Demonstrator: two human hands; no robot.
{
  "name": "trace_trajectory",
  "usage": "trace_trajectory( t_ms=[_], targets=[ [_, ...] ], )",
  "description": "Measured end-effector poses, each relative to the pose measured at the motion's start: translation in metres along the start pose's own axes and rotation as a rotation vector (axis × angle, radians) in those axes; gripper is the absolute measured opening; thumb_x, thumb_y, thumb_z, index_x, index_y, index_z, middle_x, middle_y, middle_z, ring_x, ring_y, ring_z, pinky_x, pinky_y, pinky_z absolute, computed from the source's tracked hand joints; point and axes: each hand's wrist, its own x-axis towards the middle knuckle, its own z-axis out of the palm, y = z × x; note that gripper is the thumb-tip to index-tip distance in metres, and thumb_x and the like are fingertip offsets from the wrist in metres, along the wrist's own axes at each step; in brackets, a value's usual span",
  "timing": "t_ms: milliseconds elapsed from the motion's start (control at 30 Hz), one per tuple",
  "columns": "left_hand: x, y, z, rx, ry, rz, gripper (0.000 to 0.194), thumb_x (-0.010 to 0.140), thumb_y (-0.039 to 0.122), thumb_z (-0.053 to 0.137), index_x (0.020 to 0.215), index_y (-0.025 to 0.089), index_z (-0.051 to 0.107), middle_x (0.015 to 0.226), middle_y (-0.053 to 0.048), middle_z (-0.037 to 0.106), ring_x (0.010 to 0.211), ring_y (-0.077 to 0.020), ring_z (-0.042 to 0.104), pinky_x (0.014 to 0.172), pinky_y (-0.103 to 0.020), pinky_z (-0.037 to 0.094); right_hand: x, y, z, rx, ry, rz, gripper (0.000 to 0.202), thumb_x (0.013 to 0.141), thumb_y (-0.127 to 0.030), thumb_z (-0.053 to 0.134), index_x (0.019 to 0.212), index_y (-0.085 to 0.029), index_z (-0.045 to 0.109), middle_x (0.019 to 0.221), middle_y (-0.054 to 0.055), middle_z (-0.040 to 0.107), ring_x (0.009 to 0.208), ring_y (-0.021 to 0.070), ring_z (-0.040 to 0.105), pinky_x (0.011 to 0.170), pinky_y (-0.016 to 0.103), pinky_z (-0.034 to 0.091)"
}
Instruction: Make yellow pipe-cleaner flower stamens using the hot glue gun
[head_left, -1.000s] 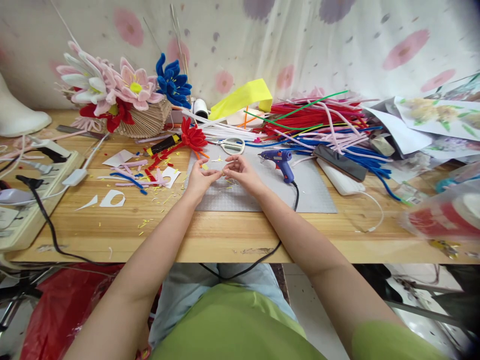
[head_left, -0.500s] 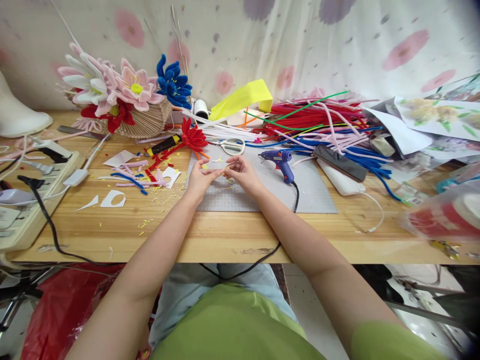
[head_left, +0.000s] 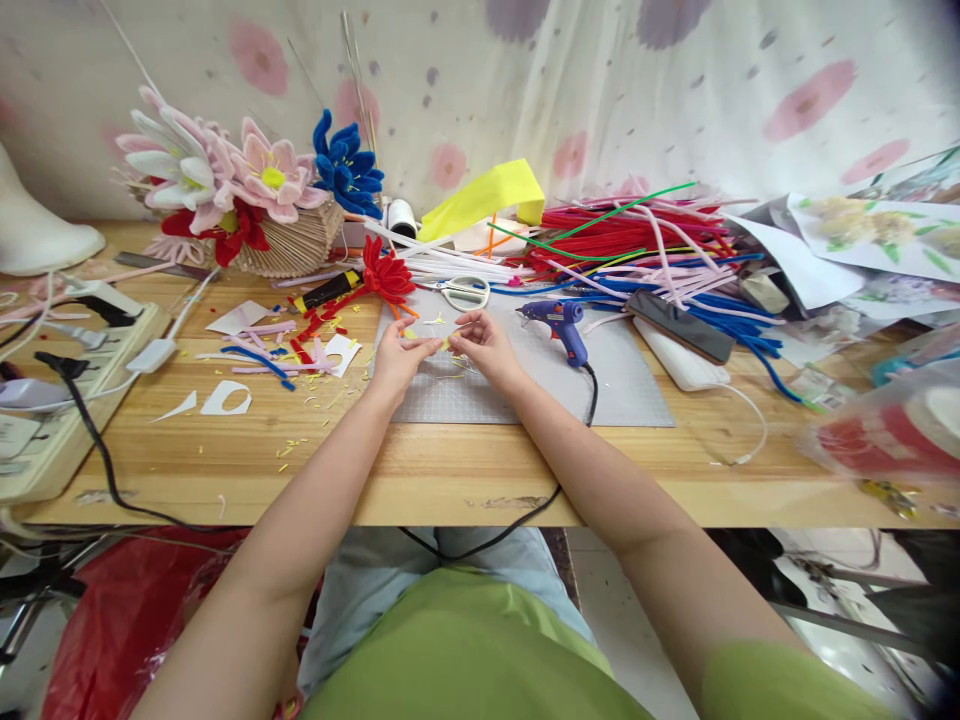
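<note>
Over the grey cutting mat (head_left: 615,390), my left hand (head_left: 401,360) and my right hand (head_left: 487,350) face each other with thumbs and fingers closed in a pinch. Between their fingertips shows a small yellow piece (head_left: 445,344), too tiny to make out well. Thin yellow scraps lie on the mat beneath and behind the fingers. White-handled scissors (head_left: 466,293) rest just beyond my hands. To the right, a blue hot glue gun (head_left: 559,325) lies on the mat, and a red pipe-cleaner flower (head_left: 386,272) sits behind my left hand.
Pipe-cleaner flowers (head_left: 262,175) stand at the back left. Several bundles of pipe cleaners (head_left: 622,240) spread behind the mat. A phone (head_left: 681,325) lies on the right, and a power strip (head_left: 82,400) on the left. Paper scraps (head_left: 226,398) and cuttings litter the table (head_left: 315,490).
My fingertips have drawn slightly apart, and the yellow piece shows a little more between them. Everything else looks the same.
</note>
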Motion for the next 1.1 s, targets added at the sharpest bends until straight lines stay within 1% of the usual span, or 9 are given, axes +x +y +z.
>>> trace_trajectory(
  t_ms=[200,400,500,633,733,800,867,967,1100],
  targets=[
    [0.002,-0.002,-0.001,0.009,-0.013,0.001,0.064,0.055,0.018,0.075,0.113,0.018,0.047,0.071,0.0,0.066,0.071,-0.0151,0.066,0.083,-0.034,0.048,-0.001,-0.001,0.0,0.004,0.002,0.005,0.044,0.057,-0.039,0.073,0.085,-0.023,0.044,0.066,-0.007,0.058,0.062,0.0099,0.059,0.063,0.026,0.048],
    [0.003,-0.005,-0.001,0.028,0.051,0.043,0.063,0.055,0.02,0.074,0.112,0.018,0.046,0.071,0.0,0.065,0.071,-0.0146,0.065,0.081,-0.032,0.048,-0.001,0.002,0.0,0.007,-0.034,0.057,0.046,0.058,-0.031,0.073,0.091,-0.023,0.042,0.072,-0.006,0.059,0.065,0.0094,0.06,0.063,0.024,0.047],
    [0.002,-0.004,0.0,0.024,0.067,0.049,0.066,0.055,0.02,0.075,0.114,0.017,0.045,0.071,0.0,0.065,0.072,-0.0151,0.065,0.081,-0.032,0.047,-0.001,0.005,0.002,-0.013,-0.048,0.079,0.048,0.057,-0.029,0.073,0.092,-0.024,0.042,0.069,-0.008,0.059,0.063,0.0091,0.06,0.061,0.024,0.048],
    [0.002,-0.004,0.001,0.023,0.037,0.048,0.07,0.054,0.022,0.075,0.118,0.017,0.045,0.073,-0.001,0.066,0.074,-0.016,0.065,0.082,-0.032,0.047,-0.001,0.006,0.005,-0.029,-0.064,0.108,0.047,0.058,-0.03,0.073,0.091,-0.024,0.041,0.064,-0.009,0.061,0.061,0.0098,0.061,0.062,0.025,0.048],
    [0.002,-0.002,0.0,-0.014,0.014,0.01,0.067,0.058,0.025,0.073,0.119,0.016,0.046,0.071,-0.001,0.066,0.068,-0.0144,0.064,0.08,-0.032,0.048,-0.002,0.004,0.005,0.017,-0.044,0.123,0.048,0.056,-0.03,0.074,0.09,-0.023,0.041,0.062,-0.009,0.062,0.06,0.0096,0.061,0.061,0.025,0.048],
    [0.002,0.0,0.0,-0.061,-0.012,-0.024,0.064,0.06,0.025,0.072,0.119,0.016,0.047,0.071,0.0,0.067,0.064,-0.0126,0.063,0.08,-0.032,0.048,-0.002,0.002,0.004,0.069,-0.041,0.146,0.049,0.056,-0.029,0.075,0.09,-0.023,0.041,0.061,-0.009,0.062,0.059,0.0094,0.061,0.061,0.024,0.048],
    [0.001,0.001,-0.001,-0.099,-0.047,-0.036,0.065,0.058,0.021,0.073,0.118,0.015,0.048,0.072,0.0,0.067,0.065,-0.0119,0.063,0.082,-0.032,0.048,-0.002,0.0,0.002,0.129,-0.048,0.184,0.05,0.055,-0.027,0.076,0.09,-0.022,0.041,0.062,-0.008,0.063,0.06,0.0096,0.062,0.061,0.024,0.049],
    [0.0,0.001,-0.001,-0.128,-0.086,-0.023,0.073,0.054,0.017,0.076,0.121,0.013,0.046,0.072,-0.001,0.068,0.068,-0.0134,0.065,0.086,-0.033,0.046,-0.003,-0.003,-0.001,0.21,-0.082,0.26,0.051,0.054,-0.023,0.077,0.091,-0.021,0.042,0.064,-0.007,0.065,0.061,0.01,0.064,0.062,0.024,0.05],
    [-0.002,0.0,0.0,-0.134,-0.088,-0.018,0.075,0.052,0.017,0.078,0.12,0.013,0.046,0.071,-0.001,0.068,0.069,-0.0137,0.065,0.086,-0.032,0.045,-0.005,-0.005,-0.003,0.237,-0.129,0.319,0.049,0.054,-0.021,0.077,0.09,-0.02,0.044,0.065,-0.006,0.065,0.061,0.01,0.064,0.062,0.023,0.05]
  ],
)
